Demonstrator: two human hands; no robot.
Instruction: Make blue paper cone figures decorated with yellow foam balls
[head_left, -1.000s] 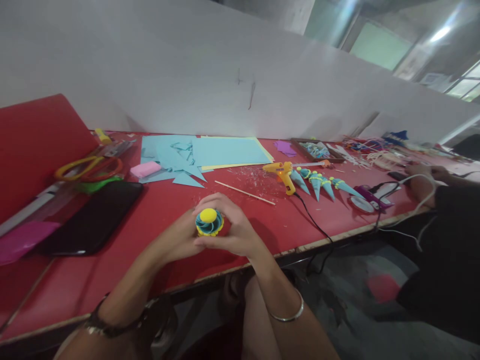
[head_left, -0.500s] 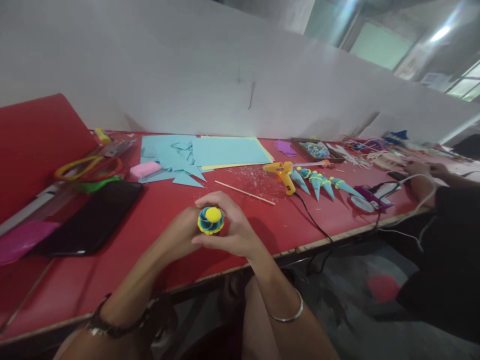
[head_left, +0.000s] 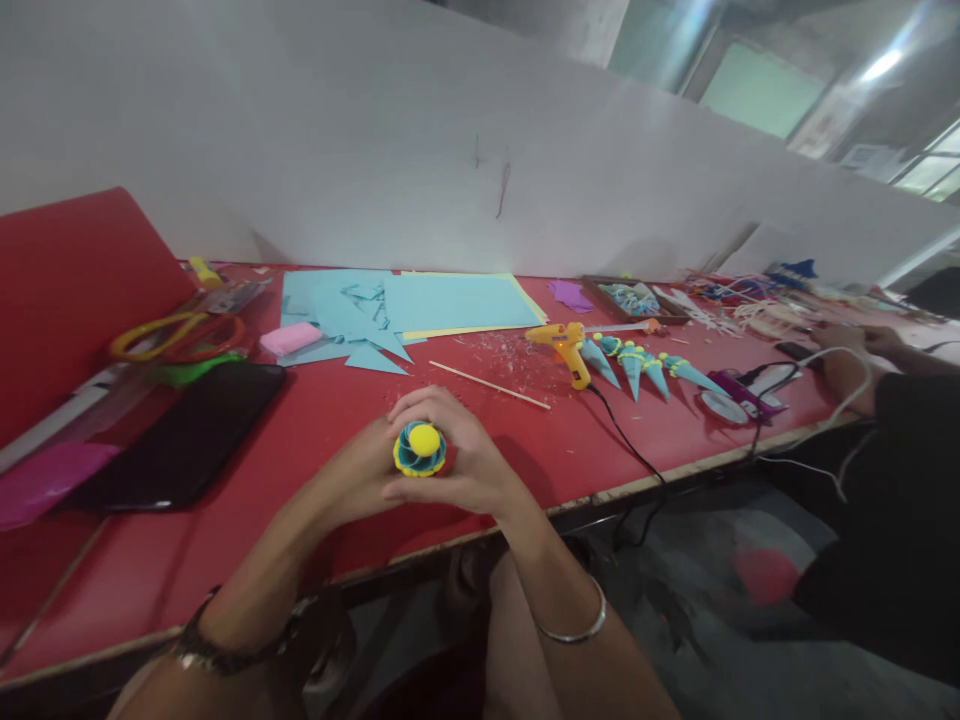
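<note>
A blue paper cone (head_left: 409,455) with a yellow rim and a yellow ball on top faces up at me, its lower part hidden by my hands. My left hand (head_left: 367,465) is wrapped round it from the left, most of its fingers out of sight. From the right, my right hand (head_left: 465,450) curls its fingers and thumb about the cone's rim. Beyond my hands a thin wooden stick (head_left: 491,385) lies on the red table (head_left: 420,545). An orange glue gun (head_left: 566,350) with a small lit light rests farther right, beside several finished blue cones (head_left: 634,370).
Light blue paper sheets (head_left: 457,302) and cut pieces lie at the back. Left are scissors (head_left: 176,335), a black phone (head_left: 187,435) and a pink block (head_left: 291,338). The glue gun's cord (head_left: 622,435) hangs over the front edge. A co-worker's arm (head_left: 847,375) rests at the right.
The cone has dropped slightly toward me between my hands. The fingers of my right hand have closed in a little around it. Everything on the table stays in place.
</note>
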